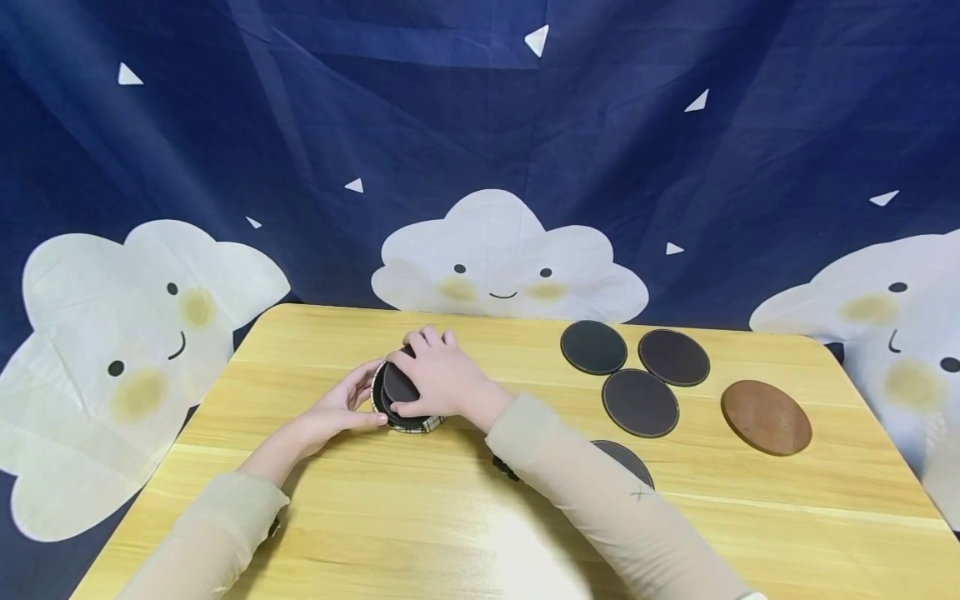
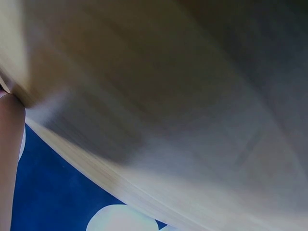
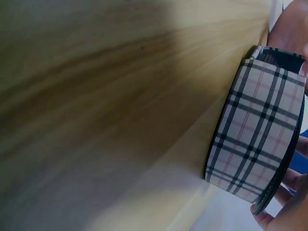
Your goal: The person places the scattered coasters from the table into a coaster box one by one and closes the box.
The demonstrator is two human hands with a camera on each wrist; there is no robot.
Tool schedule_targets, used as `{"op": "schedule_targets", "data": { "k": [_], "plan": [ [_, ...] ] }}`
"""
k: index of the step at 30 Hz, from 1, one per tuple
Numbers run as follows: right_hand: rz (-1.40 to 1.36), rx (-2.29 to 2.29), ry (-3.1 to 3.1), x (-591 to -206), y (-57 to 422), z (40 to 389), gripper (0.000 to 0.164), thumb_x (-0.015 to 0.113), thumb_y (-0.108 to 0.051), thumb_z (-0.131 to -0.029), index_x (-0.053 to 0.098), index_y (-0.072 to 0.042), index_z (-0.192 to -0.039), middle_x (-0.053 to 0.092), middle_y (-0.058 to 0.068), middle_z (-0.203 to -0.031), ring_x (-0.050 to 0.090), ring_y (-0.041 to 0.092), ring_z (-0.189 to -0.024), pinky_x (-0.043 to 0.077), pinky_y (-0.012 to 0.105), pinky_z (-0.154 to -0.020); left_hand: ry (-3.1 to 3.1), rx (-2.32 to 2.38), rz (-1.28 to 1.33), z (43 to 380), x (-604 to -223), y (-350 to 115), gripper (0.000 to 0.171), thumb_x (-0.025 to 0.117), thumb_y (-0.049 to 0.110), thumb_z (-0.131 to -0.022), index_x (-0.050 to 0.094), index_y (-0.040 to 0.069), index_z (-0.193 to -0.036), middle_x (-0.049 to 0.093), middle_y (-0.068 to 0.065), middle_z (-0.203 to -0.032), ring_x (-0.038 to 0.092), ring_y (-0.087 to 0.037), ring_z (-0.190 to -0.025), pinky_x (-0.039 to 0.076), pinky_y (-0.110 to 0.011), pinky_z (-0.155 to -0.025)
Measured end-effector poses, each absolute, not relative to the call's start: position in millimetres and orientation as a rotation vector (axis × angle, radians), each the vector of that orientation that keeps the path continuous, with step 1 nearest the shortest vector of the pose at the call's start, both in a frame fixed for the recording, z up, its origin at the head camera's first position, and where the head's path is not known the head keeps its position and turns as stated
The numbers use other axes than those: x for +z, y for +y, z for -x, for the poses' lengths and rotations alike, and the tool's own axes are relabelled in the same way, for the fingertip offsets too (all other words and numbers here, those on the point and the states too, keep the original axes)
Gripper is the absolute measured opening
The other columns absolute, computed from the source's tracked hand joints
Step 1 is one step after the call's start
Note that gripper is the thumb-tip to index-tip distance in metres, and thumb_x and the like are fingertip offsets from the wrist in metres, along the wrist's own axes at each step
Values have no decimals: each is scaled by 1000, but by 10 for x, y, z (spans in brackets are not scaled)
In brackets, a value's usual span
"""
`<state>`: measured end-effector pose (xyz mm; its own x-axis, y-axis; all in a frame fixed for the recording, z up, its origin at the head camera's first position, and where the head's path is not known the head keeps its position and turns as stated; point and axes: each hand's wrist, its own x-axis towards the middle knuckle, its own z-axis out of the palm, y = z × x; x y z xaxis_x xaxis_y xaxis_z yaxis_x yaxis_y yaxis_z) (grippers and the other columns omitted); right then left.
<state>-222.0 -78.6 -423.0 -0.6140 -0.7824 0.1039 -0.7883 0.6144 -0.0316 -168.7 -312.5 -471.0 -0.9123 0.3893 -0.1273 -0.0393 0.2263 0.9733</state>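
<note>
A round coaster holder [image 1: 411,425] with a plaid outer wall stands on the left half of the table. My left hand [image 1: 337,411] grips its left side, thumb at the front rim and fingers round the back. From the right, my right hand [image 1: 444,375] holds a dark round coaster [image 1: 400,385] by its edges at the holder's opening. The coaster sits tilted there, partly covered by the hand. In the right wrist view the plaid wall [image 3: 255,127] shows a gap in its side, with fingers [image 3: 288,180] along the rim. The left wrist view holds mostly blurred table.
Dark round coasters [image 1: 640,402] lie flat on the right of the wooden table [image 1: 420,517], one partly behind my right sleeve [image 1: 600,500]. A brown round disc [image 1: 767,417] lies farther right. A blue cloud-print cloth [image 1: 480,125] hangs behind the table.
</note>
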Motion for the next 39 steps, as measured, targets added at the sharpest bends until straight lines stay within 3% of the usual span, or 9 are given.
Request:
{"op": "schedule_targets", "data": {
  "k": [6, 15, 23, 26, 30, 33, 39],
  "plan": [
    [-1354, 87, -2742, -4249, -833, 2183, 68, 69, -67, -89, 59, -29, -145, 54, 5, -143, 47, 25, -132, 43, 46, -104, 2173, 1711, -297, 1682, -4696, -3127, 96, 81, 9, -92, 23, 5, -167, 31, -27, -169, 38, -32, -151, 33, -3, -108],
    [-1356, 95, -2728, -4287, -854, 2155, 70, 70, -66, -88, 59, -27, -145, 54, 6, -143, 48, 26, -131, 43, 48, -106, 2171, 1697, -319, 1677, -4702, -3142, 96, 81, 10, -93, 22, 6, -168, 31, -26, -169, 31, -46, -155, 32, -8, -111],
    [-1320, 112, -2723, -4316, -865, 2118, 72, 69, -68, -88, 58, -27, -146, 53, 7, -145, 47, 26, -132, 42, 48, -106, 2168, 1705, -319, 1687, -4715, -3147, 95, 81, 11, -93, 22, 5, -168, 30, -26, -169, 27, -49, -156, 32, -7, -111],
    [-1298, 108, -2725, -4331, -867, 2103, 73, 68, -68, -89, 57, -27, -148, 52, 8, -147, 47, 26, -133, 42, 47, -105, 2168, 1705, -329, 1690, -4717, -3152, 96, 81, 11, -93, 22, 6, -168, 30, -26, -170, 38, -35, -154, 33, -7, -111],
    [-1288, 127, -2713, -4361, -859, 2095, 71, 66, -67, -91, 56, -26, -148, 52, 8, -148, 46, 26, -135, 42, 46, -105, 2165, 1710, -332, 1691, -4715, -3150, 96, 81, 11, -93, 21, 6, -168, 28, -26, -170, 39, -33, -153, 33, -4, -108],
    [-1291, 160, -2705, -4373, -848, 2091, 69, 66, -65, -92, 57, -25, -148, 52, 8, -147, 46, 26, -136, 42, 46, -106, 2166, 1709, -330, 1689, -4715, -3145, 97, 81, 11, -93, 21, 5, -168, 28, -27, -170, 29, -47, -155, 33, -3, -108],
    [-1313, 192, -2692, -4402, -832, 2092, 66, 65, -63, -94, 58, -25, -147, 52, 7, -147, 46, 26, -136, 43, 46, -109, 2162, 1715, -324, 1690, -4710, -3137, 97, 81, 10, -93, 20, 4, -168, 28, -27, -170, 27, -50, -156, 33, -3, -107]
  ]
}}
